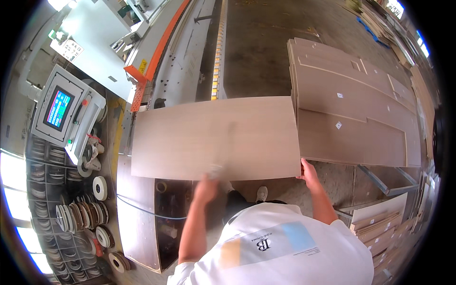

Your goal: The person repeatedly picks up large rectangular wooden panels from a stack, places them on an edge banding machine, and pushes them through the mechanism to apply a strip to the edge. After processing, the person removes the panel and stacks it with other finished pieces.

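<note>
A wide, light brown wood-grain panel [190, 137] lies in front of me, its far left part over the end of a long machine. My right hand [309, 173] is closed on the panel's near right corner, the fingers partly under the edge. At the middle of the near edge is my left hand [206, 189], smeared by motion. A small whitish blur [216, 170] shows at its fingertips against the panel; I cannot make out what it is or whether the hand holds it.
To the right stands a stack of brown panels [351, 137] with small labels, on a metal frame [389, 183]. The machine has an orange guard rail [161, 45] and a control screen [59, 107] at left. Rolls of edge banding [83, 216] stand beside a wooden cabinet [136, 218].
</note>
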The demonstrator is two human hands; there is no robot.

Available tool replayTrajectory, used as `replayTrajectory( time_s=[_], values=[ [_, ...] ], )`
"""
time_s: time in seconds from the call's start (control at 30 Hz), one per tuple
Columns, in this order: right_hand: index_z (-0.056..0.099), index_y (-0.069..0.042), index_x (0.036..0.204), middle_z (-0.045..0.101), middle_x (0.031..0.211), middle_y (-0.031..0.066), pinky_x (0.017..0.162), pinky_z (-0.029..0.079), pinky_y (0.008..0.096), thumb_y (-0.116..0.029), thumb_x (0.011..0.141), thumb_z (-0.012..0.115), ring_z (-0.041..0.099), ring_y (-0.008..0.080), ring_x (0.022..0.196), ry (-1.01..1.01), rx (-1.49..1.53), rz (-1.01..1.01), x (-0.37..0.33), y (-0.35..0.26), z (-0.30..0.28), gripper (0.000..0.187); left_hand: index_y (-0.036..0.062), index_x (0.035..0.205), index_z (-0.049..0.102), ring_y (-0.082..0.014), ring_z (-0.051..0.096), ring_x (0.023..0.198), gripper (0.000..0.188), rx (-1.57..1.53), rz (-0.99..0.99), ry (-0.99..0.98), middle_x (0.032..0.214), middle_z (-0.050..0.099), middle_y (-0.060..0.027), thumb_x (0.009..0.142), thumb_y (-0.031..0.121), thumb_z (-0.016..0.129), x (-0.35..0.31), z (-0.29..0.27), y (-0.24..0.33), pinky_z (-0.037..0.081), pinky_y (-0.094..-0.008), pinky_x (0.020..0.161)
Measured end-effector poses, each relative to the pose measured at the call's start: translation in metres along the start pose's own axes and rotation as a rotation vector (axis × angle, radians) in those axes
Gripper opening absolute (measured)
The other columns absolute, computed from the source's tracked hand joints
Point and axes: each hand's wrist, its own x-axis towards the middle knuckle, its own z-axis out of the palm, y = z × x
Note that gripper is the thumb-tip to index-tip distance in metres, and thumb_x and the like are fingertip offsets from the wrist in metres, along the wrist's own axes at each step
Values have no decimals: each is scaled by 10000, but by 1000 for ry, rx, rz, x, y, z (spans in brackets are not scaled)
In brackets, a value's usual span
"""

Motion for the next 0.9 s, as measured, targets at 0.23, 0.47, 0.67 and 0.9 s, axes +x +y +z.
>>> replayTrajectory(
  time_s=[0.23, 0.47, 0.67, 0.9],
  values=[
    [675, -116, 1093, 679, 908, 5, 671, 541, 326, -531, 1028, 475, 633, 127, 775, -28, 48, 20, -2, 4, -5, 465, 63, 1075, 581, -323, 665, 811, 336, 49, -14, -269, 877, 686, -167, 979, 385, 605, -81, -16, 27, 509, -467, 696],
    [663, -121, 1093, 683, 917, 12, 649, 533, 323, -536, 1030, 470, 630, 135, 754, -70, 31, 31, 1, 7, -14, 462, 55, 1023, 456, -205, 488, 495, 311, -525, -681, 492, 679, 525, -91, 995, 343, 569, -137, -122, -123, 403, -331, 422],
    [649, -126, 1092, 673, 917, 12, 668, 547, 348, -535, 1025, 480, 635, 147, 765, -106, 7, 64, 9, -9, -14, 448, 87, 1260, 536, -455, 661, 1007, 461, 116, -245, -62, 1038, 689, -288, 955, 422, 616, -191, -35, -54, 507, -502, 846],
    [627, -121, 1196, 686, 1031, 53, 710, 558, 406, -566, 991, 521, 660, 187, 868, -92, -5, 106, 20, -6, -17, 501, 67, 1222, 556, -422, 673, 991, 400, 94, -154, -248, 1024, 694, -260, 936, 317, 679, -219, -26, -28, 522, -460, 815]
  ],
)
